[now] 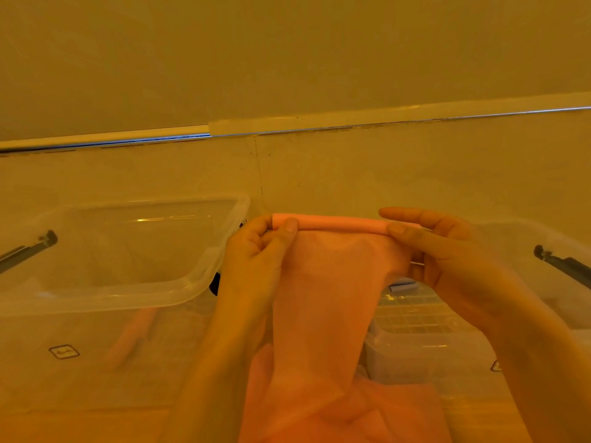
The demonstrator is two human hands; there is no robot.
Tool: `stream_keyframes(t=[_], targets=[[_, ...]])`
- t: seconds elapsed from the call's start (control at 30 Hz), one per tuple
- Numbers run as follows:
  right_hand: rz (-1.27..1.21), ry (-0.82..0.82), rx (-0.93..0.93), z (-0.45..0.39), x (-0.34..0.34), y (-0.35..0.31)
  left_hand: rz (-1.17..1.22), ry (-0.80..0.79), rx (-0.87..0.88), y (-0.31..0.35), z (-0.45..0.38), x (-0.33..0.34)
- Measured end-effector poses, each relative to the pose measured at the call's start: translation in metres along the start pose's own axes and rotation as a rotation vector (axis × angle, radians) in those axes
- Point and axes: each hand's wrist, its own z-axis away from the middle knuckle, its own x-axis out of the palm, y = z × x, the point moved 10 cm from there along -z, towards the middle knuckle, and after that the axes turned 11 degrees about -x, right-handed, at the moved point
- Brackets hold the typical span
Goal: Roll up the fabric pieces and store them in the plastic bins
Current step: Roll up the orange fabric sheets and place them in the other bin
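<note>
Two hands pinch the rolled top edge of a thin pink sheer fabric piece (323, 302), held up between two bins.

The left hand (256, 251) pinches the roll's left end between thumb and curled fingers; the right hand (444, 251) pinches its right end, thumb in front, fingers extended behind. Between the grips the tight pink roll runs level, and the unrolled cloth hangs below them in soft folds, bunching at the bottom. Just left of the left grip sits the rim of a clear rectangular plastic bin (192, 286), a pink roll (131, 337) dimly visible inside. Right of the right grip lies a second clear plastic bin (511, 238). Beyond the grips, bare pale wall (319, 174) leaves open room.
</note>
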Motion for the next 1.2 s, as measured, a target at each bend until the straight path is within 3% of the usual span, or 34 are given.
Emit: stream_keyframes(t=[0.4, 0.63, 1.2], targets=[[-0.006, -0.025, 0.025, 0.002, 0.005, 0.005, -0.023, -0.01, -0.105, -0.014, -0.007, -0.002], [-0.02, -0.004, 0.017, 0.002, 0.003, 0.003, -0.114, 0.04, -0.039, -0.009, -0.005, 0.0], [-0.014, -0.005, 0.026, 0.001, -0.001, 0.008, -0.128, 0.04, -0.059, -0.012, -0.009, -0.002]])
